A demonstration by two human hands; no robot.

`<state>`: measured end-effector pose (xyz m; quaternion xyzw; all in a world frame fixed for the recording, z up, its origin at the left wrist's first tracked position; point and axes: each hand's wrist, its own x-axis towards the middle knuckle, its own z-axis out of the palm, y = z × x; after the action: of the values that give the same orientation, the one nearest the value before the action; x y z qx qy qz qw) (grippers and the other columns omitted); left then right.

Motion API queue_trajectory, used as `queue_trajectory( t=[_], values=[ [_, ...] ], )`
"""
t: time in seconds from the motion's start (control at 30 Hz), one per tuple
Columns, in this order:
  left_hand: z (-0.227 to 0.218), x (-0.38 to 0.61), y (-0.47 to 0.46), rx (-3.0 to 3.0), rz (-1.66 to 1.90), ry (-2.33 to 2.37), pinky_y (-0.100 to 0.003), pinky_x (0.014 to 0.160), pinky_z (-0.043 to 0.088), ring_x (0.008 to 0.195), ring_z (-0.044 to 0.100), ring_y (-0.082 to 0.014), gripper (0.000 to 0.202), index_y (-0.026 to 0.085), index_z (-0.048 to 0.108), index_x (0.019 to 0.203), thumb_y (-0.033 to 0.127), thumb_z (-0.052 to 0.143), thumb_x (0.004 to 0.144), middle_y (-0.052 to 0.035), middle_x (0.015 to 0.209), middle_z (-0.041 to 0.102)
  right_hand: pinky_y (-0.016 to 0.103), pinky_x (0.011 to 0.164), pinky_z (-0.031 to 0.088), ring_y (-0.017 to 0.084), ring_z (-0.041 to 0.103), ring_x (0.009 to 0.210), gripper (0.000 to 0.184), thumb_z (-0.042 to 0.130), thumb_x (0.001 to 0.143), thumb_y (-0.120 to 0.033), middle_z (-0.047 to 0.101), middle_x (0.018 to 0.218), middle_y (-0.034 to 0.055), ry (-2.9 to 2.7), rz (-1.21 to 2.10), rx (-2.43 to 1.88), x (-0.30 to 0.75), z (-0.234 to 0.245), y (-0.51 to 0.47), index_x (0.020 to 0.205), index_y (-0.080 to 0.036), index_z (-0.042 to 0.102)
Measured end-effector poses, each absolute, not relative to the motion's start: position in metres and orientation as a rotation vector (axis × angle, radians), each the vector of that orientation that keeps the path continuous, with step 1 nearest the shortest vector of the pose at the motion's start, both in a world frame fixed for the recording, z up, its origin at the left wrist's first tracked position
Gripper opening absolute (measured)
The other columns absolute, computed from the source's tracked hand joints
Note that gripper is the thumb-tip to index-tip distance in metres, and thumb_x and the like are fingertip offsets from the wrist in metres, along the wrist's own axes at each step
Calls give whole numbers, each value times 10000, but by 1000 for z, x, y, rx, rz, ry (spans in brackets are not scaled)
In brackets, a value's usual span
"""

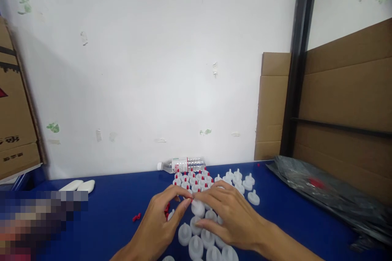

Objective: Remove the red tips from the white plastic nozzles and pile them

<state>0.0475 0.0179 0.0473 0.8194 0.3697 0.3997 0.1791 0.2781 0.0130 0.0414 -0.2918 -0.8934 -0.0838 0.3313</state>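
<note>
Bare-tipped white caps (196,248) are spread nearest the camera on the tabletop (116,212), partly covered by the right hand (229,209), whose fingers are loosely parted; whether anything is gripped there cannot be told. By the left hand (157,222), a small red tip (190,200) is pinched between thumb and forefinger. Toward the far edge, red-tipped caps (185,182) are grouped before a bottle (180,165) laid on its side.

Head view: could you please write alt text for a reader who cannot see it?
A person's left grip pinches a small red piece beside white plastic pieces, with the right grip close to it. Behind, red-tipped white pieces stand on a blue table; a clear bottle lies by the white wall.
</note>
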Motion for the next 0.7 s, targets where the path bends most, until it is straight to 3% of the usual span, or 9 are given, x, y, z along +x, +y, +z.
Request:
queue_trajectory(
  t=[0.1, 0.2, 0.33, 0.43, 0.57, 0.7],
  values=[
    [42, 47, 16, 2541, 1153, 990, -345, 857, 484, 931, 618, -209, 155, 235, 620, 1025, 317, 489, 1023, -46, 994, 694, 372, 868, 467, 213, 691, 833, 265, 610, 985, -379, 757, 959, 46, -2300, -254, -716, 269, 37, 9, 1186, -208, 630],
    [38, 46, 16, 2827, 1070, 1001, -394, 845, 450, 923, 574, -240, 118, 227, 598, 1010, 270, 488, 1017, -61, 964, 680, 371, 866, 468, 212, 688, 849, 225, 599, 965, -306, 747, 969, 52, -2275, -248, -708, 266, 38, 6, 1161, -199, 626],
    [39, 46, 17, 2898, 841, 986, -376, 767, 419, 840, 521, -222, 250, 224, 536, 868, 230, 360, 1046, -43, 877, 631, 366, 916, 462, 184, 678, 837, 173, 579, 928, -237, 735, 956, 34, -2339, -230, -636, 268, 41, 7, 1090, -204, 628],
    [39, 45, 16, 2749, 782, 909, -350, 786, 430, 816, 501, -198, 331, 228, 460, 792, 306, 300, 1071, -20, 833, 584, 374, 953, 456, 162, 671, 766, 148, 585, 918, -250, 734, 918, 24, -2392, -283, -535, 268, 42, 9, 1052, -202, 627],
    [42, 43, 13, 2541, 824, 996, -315, 817, 450, 763, 493, -166, 424, 226, 401, 736, 439, 273, 1079, 11, 803, 547, 384, 988, 444, 164, 698, 834, 187, 552, 942, -192, 745, 1033, 60, -2371, -448, -479, 277, 48, 15, 1120, -180, 610],
    [47, 35, 18, 2591, 847, 1189, -359, 869, 430, 774, 508, -182, 426, 228, 451, 750, 405, 250, 1081, 6, 796, 565, 428, 969, 446, 207, 702, 984, 257, 523, 966, -156, 734, 1137, 87, -2333, -548, -639, 307, 59, 33, 1211, -197, 591]
  ],
)
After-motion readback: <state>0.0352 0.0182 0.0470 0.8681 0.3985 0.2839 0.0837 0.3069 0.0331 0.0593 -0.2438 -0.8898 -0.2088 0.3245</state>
